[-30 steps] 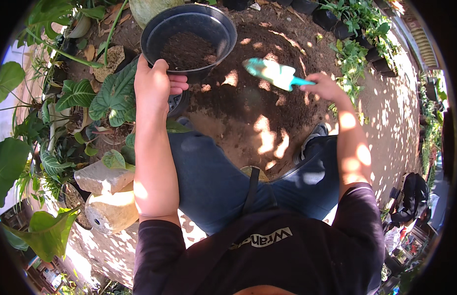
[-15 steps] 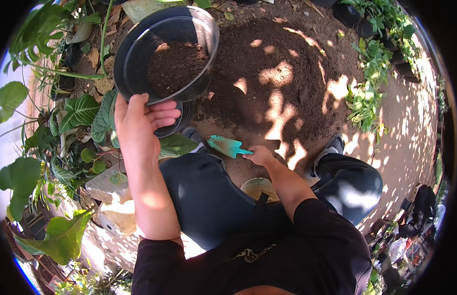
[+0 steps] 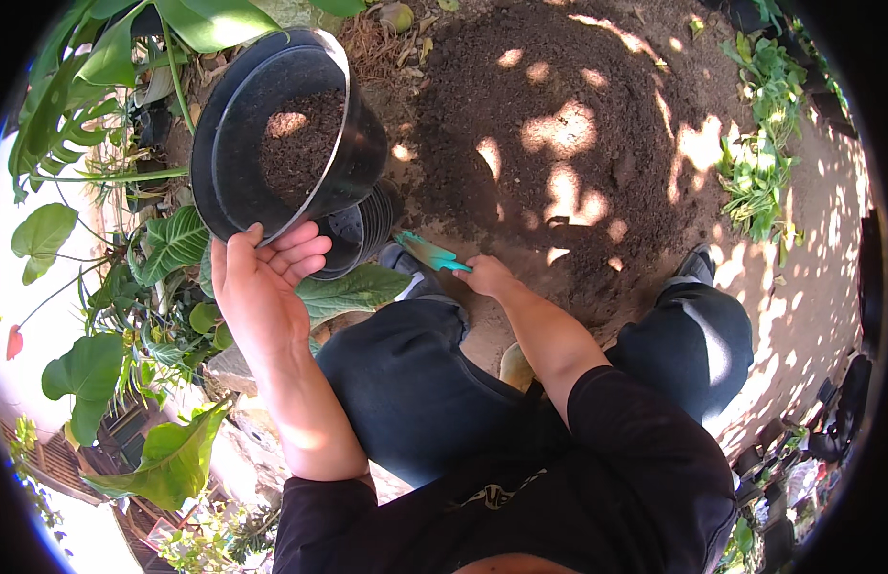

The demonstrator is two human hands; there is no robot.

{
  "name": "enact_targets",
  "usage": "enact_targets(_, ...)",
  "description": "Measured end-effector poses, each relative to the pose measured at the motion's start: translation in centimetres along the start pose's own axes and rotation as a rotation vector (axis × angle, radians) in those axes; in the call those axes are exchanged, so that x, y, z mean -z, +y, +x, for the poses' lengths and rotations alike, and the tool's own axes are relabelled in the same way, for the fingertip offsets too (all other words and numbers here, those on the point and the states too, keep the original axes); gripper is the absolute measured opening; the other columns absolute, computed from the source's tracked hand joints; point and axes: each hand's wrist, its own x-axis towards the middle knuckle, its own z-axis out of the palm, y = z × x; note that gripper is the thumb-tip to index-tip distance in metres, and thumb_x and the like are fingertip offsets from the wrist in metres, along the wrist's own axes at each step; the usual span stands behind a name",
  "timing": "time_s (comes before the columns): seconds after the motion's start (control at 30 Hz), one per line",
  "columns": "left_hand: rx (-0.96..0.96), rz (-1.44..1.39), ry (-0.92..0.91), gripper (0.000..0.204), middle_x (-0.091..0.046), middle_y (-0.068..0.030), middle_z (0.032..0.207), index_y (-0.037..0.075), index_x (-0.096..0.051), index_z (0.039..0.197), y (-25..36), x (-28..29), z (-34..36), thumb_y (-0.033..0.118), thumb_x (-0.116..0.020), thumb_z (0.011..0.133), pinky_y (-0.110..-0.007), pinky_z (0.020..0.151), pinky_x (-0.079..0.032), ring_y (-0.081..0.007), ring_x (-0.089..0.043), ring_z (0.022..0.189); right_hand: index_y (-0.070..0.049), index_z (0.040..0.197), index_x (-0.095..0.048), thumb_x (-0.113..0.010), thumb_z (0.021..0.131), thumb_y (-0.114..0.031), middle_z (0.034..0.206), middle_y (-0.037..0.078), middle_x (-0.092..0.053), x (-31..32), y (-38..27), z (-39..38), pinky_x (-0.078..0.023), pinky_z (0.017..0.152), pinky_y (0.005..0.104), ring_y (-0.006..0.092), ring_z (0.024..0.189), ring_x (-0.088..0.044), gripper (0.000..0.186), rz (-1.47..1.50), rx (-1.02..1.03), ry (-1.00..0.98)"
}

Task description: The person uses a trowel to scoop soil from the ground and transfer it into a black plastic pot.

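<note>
I see a mound of dark, crumbly soil (image 3: 568,143) ahead. My left hand (image 3: 262,287) grips the rim of a round black plastic pot (image 3: 281,134), tilted and part-filled with soil. My right hand (image 3: 487,277) is closed around a small teal trowel (image 3: 427,253).

A round black plastic pot (image 3: 286,134) is held up at its lower rim by the left hand (image 3: 262,287), tipped so the inside shows, with a bit of dark soil sitting in the bottom. A small teal plastic hand trowel (image 3: 427,253) is gripped in the right hand (image 3: 487,277), blade pointed left, low between the knees, just beside the pot.
</note>
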Motion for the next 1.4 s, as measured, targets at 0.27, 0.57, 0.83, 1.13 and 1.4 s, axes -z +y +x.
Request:
enact_targets(0.27, 0.017, -0.009, -0.05, 0.02, -0.061, -0.0215, 0.075, -0.006, -0.048, 0.093, 0.0, -0.8, -0.3, 0.011, -0.04, 0.086, -0.03, 0.053, -0.051, -0.0266, -0.062, 0.06, 0.0, 0.079, -0.057, -0.055, 0.086, -0.038, 0.063, 0.008, -0.055, -3.3, 1.9, 1.3, -0.041, 0.047, 0.0326, 0.0162, 0.05, -0.051, 0.039, 0.651, -0.117, -0.138)
enact_targets(0.57, 0.018, -0.05, -0.101, 0.019, -0.061, -0.0219, 0.075, -0.004, -0.049, 0.095, 0.4, -0.3, -0.9, 0.01, -0.041, 0.085, -0.029, 0.05, -0.051, -0.0258, -0.062, 0.057, -0.001, 0.075, -0.054, -0.053, 0.087, -0.039, 0.055, 0.004, -0.049, -3.4, -0.1, -0.4, -0.035, 0.04, 0.0299, 0.0136, 0.043, -0.044, 0.04, 1.026, -0.199, -0.089)
enact_targets(0.83, -0.001, -0.083, -0.074, 0.024, -0.061, -0.0213, 0.07, -0.003, -0.046, 0.102, 1.1, -0.1, -1.8, 0.011, -0.041, 0.084, -0.027, 0.047, -0.05, -0.0241, -0.061, 0.052, -0.001, 0.074, -0.052, -0.052, 0.088, -0.036, 0.053, 0.004, -0.046, -5.7, 2.0, 0.1, -0.034, 0.037, 0.0293, 0.0136, 0.04, -0.042, 0.038, 0.838, -0.095, 0.219)
enact_targets(1.13, 0.005, -0.053, -0.053, 0.024, -0.061, -0.0212, 0.069, -0.003, -0.046, 0.103, 1.2, 0.0, -2.2, 0.012, -0.043, 0.083, -0.027, 0.046, -0.049, -0.0243, -0.061, 0.052, 0.003, 0.08, -0.056, -0.047, 0.089, -0.04, 0.06, 0.011, -0.057, -5.6, 0.3, 2.9, -0.045, 0.049, 0.0332, 0.0215, 0.048, -0.056, 0.045, 0.351, 0.063, 0.227)
enact_targets(1.4, 0.024, -0.027, -0.085, 0.023, -0.061, -0.0214, 0.069, -0.002, -0.047, 0.101, 0.9, 0.1, -1.7, 0.011, -0.043, 0.083, -0.028, 0.046, -0.049, -0.0245, -0.061, 0.052, -0.001, 0.071, -0.051, -0.048, 0.09, -0.038, 0.054, 0.004, -0.048, -0.2, -1.1, 3.5, -0.034, 0.038, 0.0292, 0.0136, 0.039, -0.043, 0.041, 0.766, -0.077, 0.096)
